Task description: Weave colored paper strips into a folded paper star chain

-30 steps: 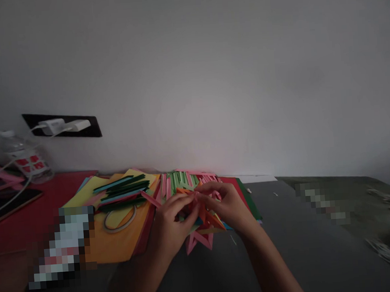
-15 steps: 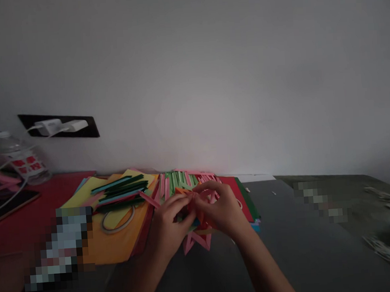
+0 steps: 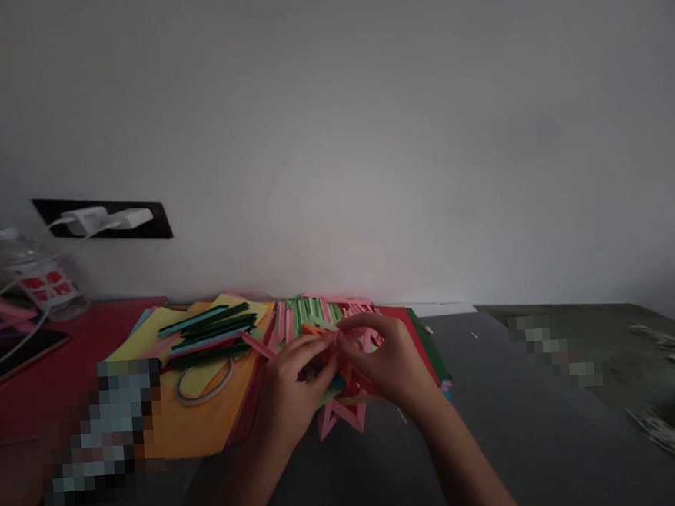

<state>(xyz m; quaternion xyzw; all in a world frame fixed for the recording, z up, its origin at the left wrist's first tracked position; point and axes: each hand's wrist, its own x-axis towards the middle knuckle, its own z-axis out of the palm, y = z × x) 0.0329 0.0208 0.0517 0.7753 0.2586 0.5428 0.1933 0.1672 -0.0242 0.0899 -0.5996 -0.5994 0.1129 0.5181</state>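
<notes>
Both hands meet over a heap of coloured paper strips (image 3: 313,316) on the dark table (image 3: 500,427); the left hand (image 3: 293,395) and right hand (image 3: 388,365) pinch, fingertips narrow and almost touching, a folded pink and orange paper piece (image 3: 346,376) that juts out below them. To the left lie yellow and orange sheets (image 3: 210,416) bearing dark green strips (image 3: 215,327) and a tape ring (image 3: 205,382); further left a water bottle (image 3: 39,278) stands beside a wall socket (image 3: 104,219)
</notes>
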